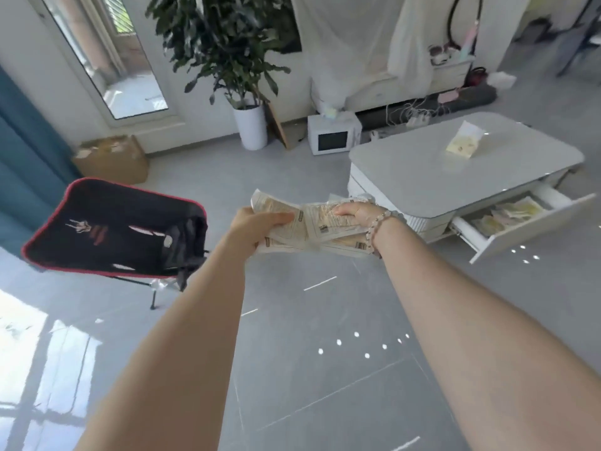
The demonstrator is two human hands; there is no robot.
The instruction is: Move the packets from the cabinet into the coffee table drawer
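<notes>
Gripping packets (312, 222): left hand (252, 227), right hand (361, 213) (both outstretched)

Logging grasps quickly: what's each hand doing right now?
Left hand: holding the stack of packets.
Right hand: holding the same stack.

1. Floor (309, 320): grey glossy tiles. Bright window glare lies at lower left, with small light spots at centre-right.
2. Wall (19, 43): white. A glazed door (107, 60) is set in it, daylight behind.
3. Curtain (19, 157): teal, at the left edge.
4. Box (112, 159): cardboard, on the floor below the door.
5. Chair (107, 229): black fabric with red trim, thin legs, left of centre.
6. Plant (221, 37): tall and leafy, in a white pot (250, 126).
7. Microwave (333, 138): white, on the floor near the pot.
8. Coffee table (422, 164): white with rounded corners, at right.
9. Cloth (351, 43): pale, draped over furniture at the back.
</notes>
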